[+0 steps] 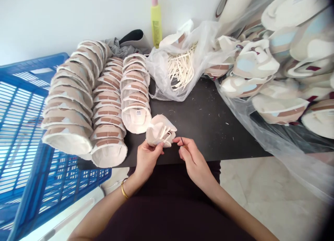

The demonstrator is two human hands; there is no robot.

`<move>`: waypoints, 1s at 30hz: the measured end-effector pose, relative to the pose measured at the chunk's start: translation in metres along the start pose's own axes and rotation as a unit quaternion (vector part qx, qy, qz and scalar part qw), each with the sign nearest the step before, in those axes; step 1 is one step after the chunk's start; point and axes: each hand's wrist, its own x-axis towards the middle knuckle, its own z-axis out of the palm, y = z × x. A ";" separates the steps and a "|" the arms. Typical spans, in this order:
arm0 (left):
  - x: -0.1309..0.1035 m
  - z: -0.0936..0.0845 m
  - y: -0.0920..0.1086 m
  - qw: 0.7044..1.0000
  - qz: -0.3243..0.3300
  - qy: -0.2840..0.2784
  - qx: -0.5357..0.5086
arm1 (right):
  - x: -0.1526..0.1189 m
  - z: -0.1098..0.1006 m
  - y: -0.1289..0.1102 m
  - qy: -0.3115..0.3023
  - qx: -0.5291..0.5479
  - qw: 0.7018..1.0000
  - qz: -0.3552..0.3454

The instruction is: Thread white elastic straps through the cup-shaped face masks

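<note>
Near the table's front edge, my left hand (150, 157) pinches a cream shoe upper (154, 129) between thumb and fingers. Flat cream laces (165, 132) cross its opening. My right hand (191, 154) is closed just right of the upper, its fingertips close to the edge. Between those fingers shows a small slim tool (182, 141), dark at one end with a hint of orange; most of it is hidden. Left of the upper lie nested rows of shoe uppers (108, 133) in cream and brown.
Behind the hands a clear plastic bag (180, 94) holds many cream laces (182, 68). A yellow bottle (156, 26) with a pink top stands by the wall. Loose uppers (257, 60) pile on plastic at right. Blue baskets (33, 157) stand at left.
</note>
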 end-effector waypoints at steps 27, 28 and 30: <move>-0.009 0.003 0.012 0.996 0.067 0.021 0.056 | 0.005 0.003 -0.009 -0.074 -0.186 0.979 -0.041; -0.009 0.002 0.010 0.995 0.076 0.019 0.066 | 0.005 0.003 -0.009 -0.076 -0.174 0.981 -0.040; -0.010 -0.001 0.007 0.990 0.107 0.011 0.095 | 0.006 0.003 -0.007 -0.083 -0.140 0.986 -0.034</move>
